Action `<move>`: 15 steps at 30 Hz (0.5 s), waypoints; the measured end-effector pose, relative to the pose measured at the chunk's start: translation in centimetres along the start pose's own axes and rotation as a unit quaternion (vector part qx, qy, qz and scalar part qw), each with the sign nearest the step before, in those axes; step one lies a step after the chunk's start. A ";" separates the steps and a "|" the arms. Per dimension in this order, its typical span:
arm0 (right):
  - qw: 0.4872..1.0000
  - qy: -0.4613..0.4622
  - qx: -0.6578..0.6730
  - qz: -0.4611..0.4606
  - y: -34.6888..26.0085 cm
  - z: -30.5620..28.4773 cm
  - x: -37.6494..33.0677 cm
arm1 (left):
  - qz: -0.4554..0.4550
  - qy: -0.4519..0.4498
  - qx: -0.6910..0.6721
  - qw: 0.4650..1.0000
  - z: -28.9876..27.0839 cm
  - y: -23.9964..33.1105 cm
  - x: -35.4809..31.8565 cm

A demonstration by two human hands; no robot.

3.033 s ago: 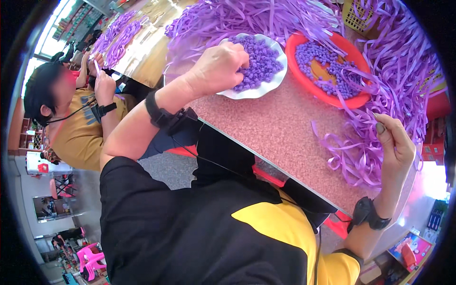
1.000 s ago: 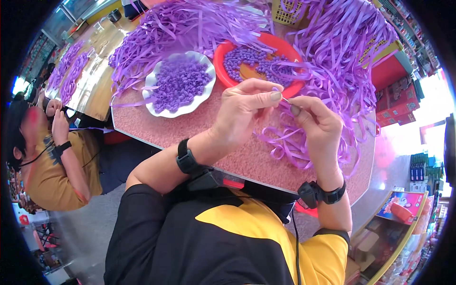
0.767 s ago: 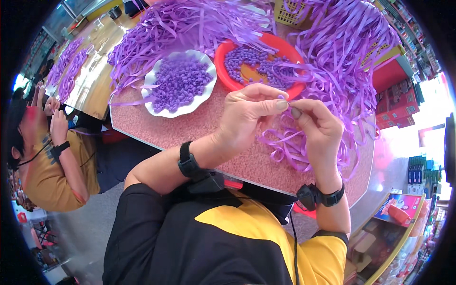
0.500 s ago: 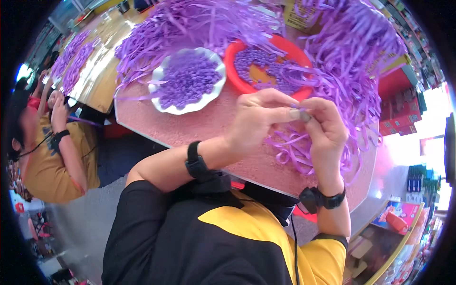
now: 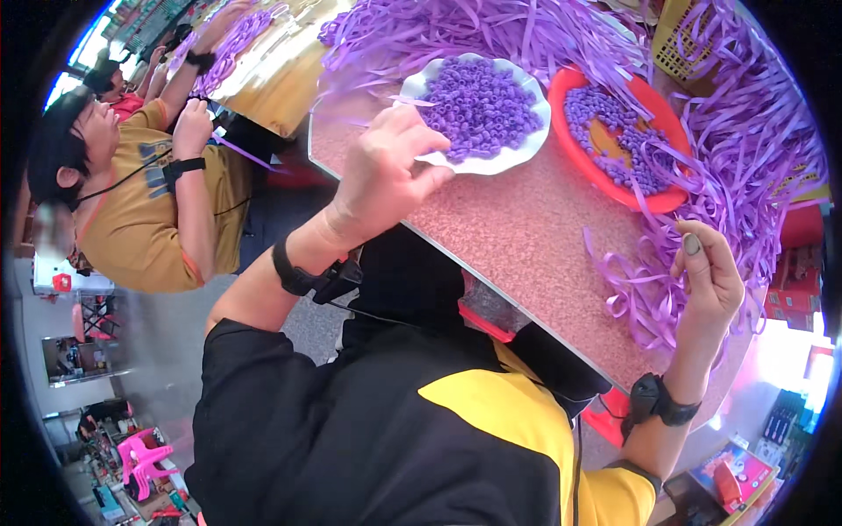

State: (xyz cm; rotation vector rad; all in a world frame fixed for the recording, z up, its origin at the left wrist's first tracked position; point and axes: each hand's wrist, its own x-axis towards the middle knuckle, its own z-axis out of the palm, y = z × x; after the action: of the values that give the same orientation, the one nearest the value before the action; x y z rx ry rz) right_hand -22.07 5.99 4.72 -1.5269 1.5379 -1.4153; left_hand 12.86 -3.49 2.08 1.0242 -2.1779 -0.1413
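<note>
My left hand [image 5: 386, 180] is raised at the near left edge of a white scalloped bowl [image 5: 538, 131]. Its thumb stands apart from the forefinger, and nothing shows between them; the other fingers are curled. Small purple beads [image 5: 482, 105] fill the bowl. Over on the right, my right hand [image 5: 712, 272] is closed in a pinch, thumb against fingertips, above loose purple ribbons [image 5: 645, 302]. What it pinches, if anything, is too small to make out. Behind it sits a red basin [image 5: 574, 162] with more purple beads [image 5: 627, 145] scattered inside.
Large heaps of purple ribbon [image 5: 491, 31] cover the far side of the pink table [image 5: 517, 228], with another heap [image 5: 745, 131] at right. A yellow basket [image 5: 688, 39] stands at the back. At left, a co-worker in a mustard shirt [image 5: 140, 228] sits by a wooden table [image 5: 281, 88].
My hands were together in front of the red basin, fingertips meeting on something small. They have parted, the left toward the white bowl, the right outward. The view has shifted left.
</note>
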 end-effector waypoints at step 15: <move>0.999 -0.031 -0.031 0.007 0.0 0.1 -0.3 | 0.044 -0.028 0.113 0.992 1.9 0.9 0.2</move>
State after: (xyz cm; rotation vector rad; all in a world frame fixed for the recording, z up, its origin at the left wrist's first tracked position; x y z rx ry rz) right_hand -21.89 6.26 4.59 -1.5790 1.5649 -1.3110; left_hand 10.97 -3.42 1.08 1.0552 -2.3242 0.1212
